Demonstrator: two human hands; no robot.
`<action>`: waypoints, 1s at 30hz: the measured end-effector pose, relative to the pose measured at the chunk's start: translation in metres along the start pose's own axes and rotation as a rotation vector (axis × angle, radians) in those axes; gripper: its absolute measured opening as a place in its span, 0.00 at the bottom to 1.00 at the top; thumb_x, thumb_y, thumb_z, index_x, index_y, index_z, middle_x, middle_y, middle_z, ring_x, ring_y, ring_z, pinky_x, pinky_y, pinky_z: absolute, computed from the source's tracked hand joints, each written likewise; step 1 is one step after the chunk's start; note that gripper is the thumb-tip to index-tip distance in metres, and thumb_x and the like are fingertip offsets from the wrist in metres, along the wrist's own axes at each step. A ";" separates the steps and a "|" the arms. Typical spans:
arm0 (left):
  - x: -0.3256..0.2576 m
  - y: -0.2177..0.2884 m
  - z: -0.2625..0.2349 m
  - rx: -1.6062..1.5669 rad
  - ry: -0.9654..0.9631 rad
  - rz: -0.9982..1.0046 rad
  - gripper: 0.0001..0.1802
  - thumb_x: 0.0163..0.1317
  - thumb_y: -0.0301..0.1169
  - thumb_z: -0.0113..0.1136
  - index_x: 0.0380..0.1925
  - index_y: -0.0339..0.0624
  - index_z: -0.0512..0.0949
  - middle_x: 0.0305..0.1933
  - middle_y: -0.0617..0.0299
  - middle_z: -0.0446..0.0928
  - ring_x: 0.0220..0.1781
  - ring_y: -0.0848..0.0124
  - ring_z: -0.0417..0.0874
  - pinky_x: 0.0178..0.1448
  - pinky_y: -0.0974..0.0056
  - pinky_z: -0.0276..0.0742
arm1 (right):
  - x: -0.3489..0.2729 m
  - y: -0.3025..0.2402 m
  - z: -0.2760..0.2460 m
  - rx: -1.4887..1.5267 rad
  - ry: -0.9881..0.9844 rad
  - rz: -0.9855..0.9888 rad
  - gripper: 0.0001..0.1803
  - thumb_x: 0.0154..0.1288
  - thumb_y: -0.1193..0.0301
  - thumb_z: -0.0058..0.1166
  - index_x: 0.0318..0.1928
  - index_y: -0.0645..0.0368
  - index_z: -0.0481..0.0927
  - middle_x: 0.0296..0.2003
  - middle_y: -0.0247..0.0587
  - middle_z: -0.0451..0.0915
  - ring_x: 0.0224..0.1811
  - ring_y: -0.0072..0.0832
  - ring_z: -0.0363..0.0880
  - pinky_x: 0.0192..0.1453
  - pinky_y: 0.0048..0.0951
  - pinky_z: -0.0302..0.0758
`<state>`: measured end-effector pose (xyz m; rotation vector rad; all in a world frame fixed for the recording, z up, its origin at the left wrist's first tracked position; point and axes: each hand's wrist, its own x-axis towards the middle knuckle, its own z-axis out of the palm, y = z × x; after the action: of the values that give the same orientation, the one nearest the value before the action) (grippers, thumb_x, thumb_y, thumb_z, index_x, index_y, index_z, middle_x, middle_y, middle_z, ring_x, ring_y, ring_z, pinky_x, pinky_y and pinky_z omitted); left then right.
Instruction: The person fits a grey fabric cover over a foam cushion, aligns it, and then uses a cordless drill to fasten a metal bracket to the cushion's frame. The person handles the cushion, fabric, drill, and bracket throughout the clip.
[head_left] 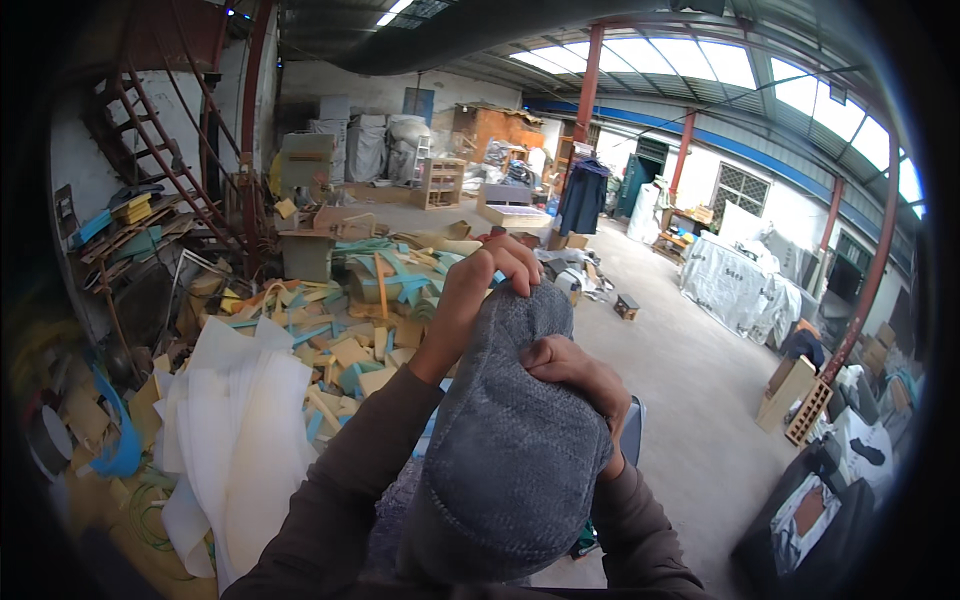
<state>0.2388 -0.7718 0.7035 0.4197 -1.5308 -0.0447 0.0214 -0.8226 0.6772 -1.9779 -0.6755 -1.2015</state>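
Observation:
A dark grey, textured fabric cushion or upholstered piece (505,455) stands in front of me, filling the lower middle of the view. At its far, narrow end, the fingers of my left hand (480,285) are bent over the top edge and grip the fabric. Nearer and to the right, my right hand (585,380) is closed on the same cover, its thumb pressed into a fold and its other fingers round the right side. The fabric is creased between the two hands. A seam runs across the near, rounded end. What fills the cover is hidden.
Foam offcuts (350,355) in yellow, green and blue cover the floor to the left. White foam sheets (240,420) hang beside my left forearm. A black upholstered piece (805,525) lies at lower right; plastic-wrapped furniture (740,290) and a red post (868,285) stand beyond.

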 end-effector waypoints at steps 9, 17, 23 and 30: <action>0.015 -0.028 0.020 -0.026 0.032 -0.075 0.41 0.96 0.58 0.40 0.21 0.44 0.62 0.22 0.68 0.64 0.26 0.72 0.63 0.36 0.59 0.62 | -0.017 -0.013 -0.004 -0.264 0.279 -0.001 0.24 0.76 0.77 0.70 0.70 0.63 0.84 0.71 0.58 0.84 0.83 0.57 0.77 0.90 0.59 0.67; 0.016 -0.016 0.017 0.101 0.147 -0.056 0.35 0.96 0.50 0.42 0.25 0.42 0.70 0.27 0.62 0.72 0.30 0.69 0.74 0.39 0.61 0.66 | -0.022 -0.011 -0.009 -0.247 0.193 0.076 0.26 0.76 0.77 0.69 0.72 0.61 0.84 0.73 0.58 0.82 0.82 0.53 0.77 0.91 0.57 0.67; 0.001 0.020 0.031 0.248 -0.161 0.352 0.33 0.95 0.52 0.34 0.36 0.42 0.77 0.41 0.55 0.81 0.47 0.57 0.82 0.62 0.52 0.73 | -0.017 -0.026 -0.010 -0.242 0.237 0.275 0.34 0.74 0.78 0.72 0.78 0.59 0.78 0.76 0.56 0.78 0.85 0.50 0.73 0.93 0.51 0.65; 0.004 0.010 0.026 0.203 -0.101 0.215 0.22 0.89 0.40 0.54 0.30 0.45 0.73 0.28 0.57 0.79 0.33 0.54 0.80 0.51 0.52 0.73 | 0.003 -0.031 -0.005 -0.564 0.193 0.472 0.33 0.81 0.73 0.69 0.81 0.61 0.73 0.80 0.51 0.74 0.87 0.42 0.71 0.93 0.44 0.65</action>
<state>0.2112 -0.7703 0.7095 0.4156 -1.6796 0.2628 -0.0020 -0.8074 0.6906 -2.2466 0.2592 -1.3433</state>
